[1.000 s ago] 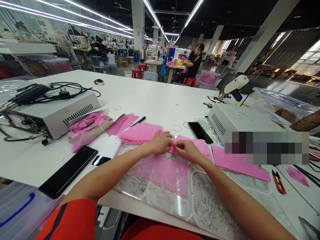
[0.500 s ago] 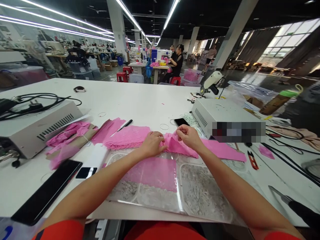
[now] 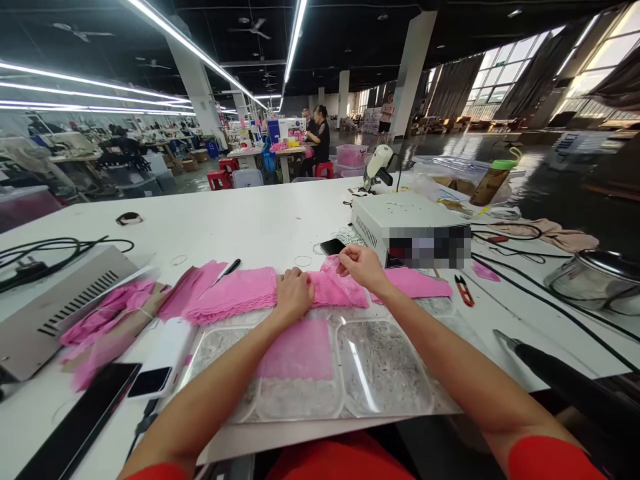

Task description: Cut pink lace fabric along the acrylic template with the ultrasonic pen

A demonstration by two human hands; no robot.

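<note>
My left hand (image 3: 294, 293) rests knuckles up on a strip of pink lace (image 3: 334, 289) and pins it to the white table (image 3: 260, 220). My right hand (image 3: 361, 266) pinches the top edge of the same pink lace and lifts it slightly. A stack of pink lace pieces (image 3: 235, 293) lies just left of my left hand. More flat pink fabric (image 3: 417, 283) extends to the right of my right hand. In front of me lies a clear plastic sheet (image 3: 380, 363) over a speckled board, with a pink lace rectangle (image 3: 297, 348) under it.
A white machine box (image 3: 405, 220) stands behind my right hand, a black phone (image 3: 332, 246) beside it. Red snips (image 3: 464, 290) and black cables (image 3: 540, 297) lie right. A grey machine (image 3: 60, 303), pink bundles (image 3: 107, 317), a pen (image 3: 227, 269) and two phones (image 3: 145, 383) lie left. People sit at far tables.
The view has swung to the right. My right hand has raised the lace edge and moved slightly right; my left hand stays pressed on the lace.
</note>
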